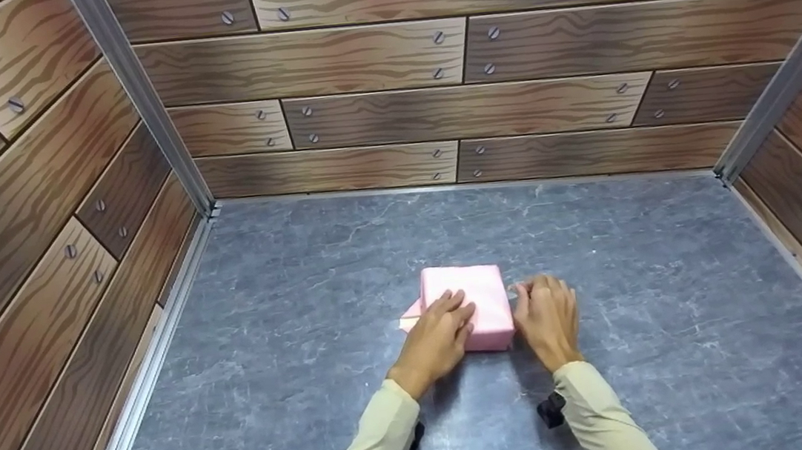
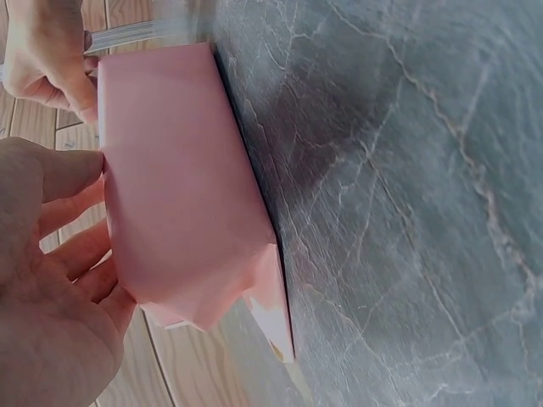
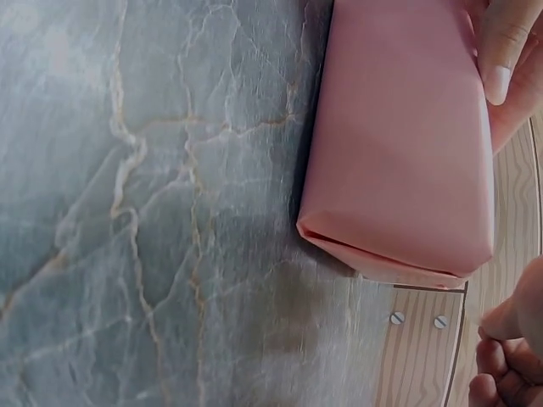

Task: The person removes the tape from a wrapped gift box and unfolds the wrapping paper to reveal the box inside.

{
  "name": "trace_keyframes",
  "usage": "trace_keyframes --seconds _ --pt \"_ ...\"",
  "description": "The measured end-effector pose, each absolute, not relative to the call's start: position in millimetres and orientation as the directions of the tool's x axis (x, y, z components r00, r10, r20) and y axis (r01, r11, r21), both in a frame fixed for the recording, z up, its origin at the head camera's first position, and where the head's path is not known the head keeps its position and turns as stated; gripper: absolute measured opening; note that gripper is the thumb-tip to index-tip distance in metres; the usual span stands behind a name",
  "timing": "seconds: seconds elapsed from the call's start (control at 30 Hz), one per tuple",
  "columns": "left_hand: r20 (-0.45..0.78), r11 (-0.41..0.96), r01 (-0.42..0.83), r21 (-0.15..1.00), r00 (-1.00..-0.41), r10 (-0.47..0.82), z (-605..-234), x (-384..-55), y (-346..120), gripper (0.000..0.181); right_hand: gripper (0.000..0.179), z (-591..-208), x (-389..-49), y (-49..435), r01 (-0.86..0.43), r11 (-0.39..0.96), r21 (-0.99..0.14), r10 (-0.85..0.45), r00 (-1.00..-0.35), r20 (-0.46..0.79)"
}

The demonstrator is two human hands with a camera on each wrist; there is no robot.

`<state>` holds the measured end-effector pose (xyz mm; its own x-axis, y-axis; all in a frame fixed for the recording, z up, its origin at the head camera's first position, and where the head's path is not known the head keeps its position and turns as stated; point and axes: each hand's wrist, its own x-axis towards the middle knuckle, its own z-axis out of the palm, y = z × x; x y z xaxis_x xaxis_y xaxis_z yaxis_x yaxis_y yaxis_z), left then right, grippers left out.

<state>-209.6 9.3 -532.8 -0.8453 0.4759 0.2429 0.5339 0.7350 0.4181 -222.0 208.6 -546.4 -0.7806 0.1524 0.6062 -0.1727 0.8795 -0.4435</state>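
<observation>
A box wrapped in pink paper [image 1: 469, 296] lies on the grey marbled surface in front of me. My left hand [image 1: 437, 337] rests on its top toward the left, fingers spread over the paper and thumb by the near edge. At the left end, a loose paper flap [image 2: 270, 305] sticks out with a pale inner side. The box's right end [image 3: 382, 261] has its paper folded over, with a narrow gap along the fold. Beside that end, my right hand [image 1: 548, 314] has curled fingers and pinches a small clear piece of tape [image 1: 513, 288], barely visible at the fingertips.
Wood-patterned panels [image 1: 375, 116] with printed screws stand at the back and both sides. Metal rails [image 1: 154, 109] run up the corners and along the floor edges. The marbled surface [image 1: 290, 304] stretches around the box. A black wrist camera [image 1: 552, 410] sits under the right sleeve.
</observation>
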Motion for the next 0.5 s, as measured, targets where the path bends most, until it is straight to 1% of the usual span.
trace_keyframes --seconds 0.17,0.33,0.5 --pt "0.247 0.734 0.536 0.417 -0.844 0.476 -533 -209 9 0.036 0.012 -547 -220 212 -0.148 0.868 -0.474 0.180 -0.796 0.578" --pt "0.262 0.738 0.543 0.400 -0.840 0.476 -532 -209 8 0.035 0.015 -542 -217 216 -0.120 0.834 -0.539 0.218 -0.825 0.522" --pt "0.272 0.723 0.535 0.436 -0.845 0.461 -535 -208 8 0.030 0.013 -537 -214 222 -0.100 0.806 -0.584 0.251 -0.834 0.490"
